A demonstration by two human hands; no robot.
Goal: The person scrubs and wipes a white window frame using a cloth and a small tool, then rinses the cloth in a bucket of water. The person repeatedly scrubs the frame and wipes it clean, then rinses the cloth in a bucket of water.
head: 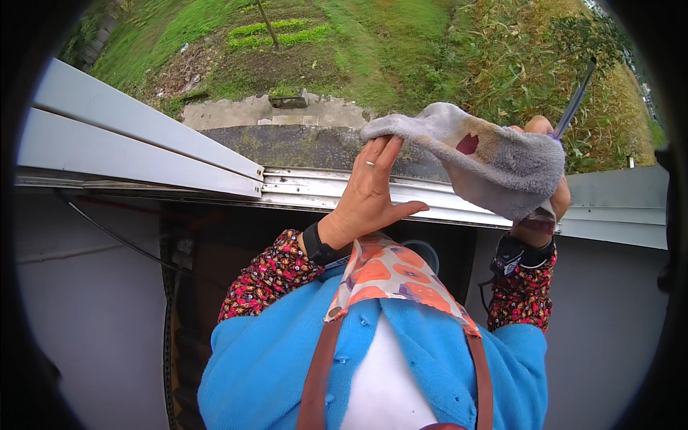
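A grey terry cloth (pixel 510 161) with a tan stain and a dark red patch hangs over my right hand (pixel 560 196), which grips it above the window sill. A thin dark rod (pixel 576 99) sticks up and outward beside the right fingers; its lower end is hidden by the cloth and hand. My left hand (pixel 371 196), with a ring on one finger, reaches over the white metal window track (pixel 306 185). Its fingertips meet the cloth's left end, while the thumb stands well apart.
White sliding window frames (pixel 145 145) slant in from the left. At the right, another frame section (pixel 618 199) borders the opening. A round container (pixel 424 255) is partly hidden below the apron (pixel 408 271). Outside lie a concrete ledge (pixel 322 145), grass and dry plants.
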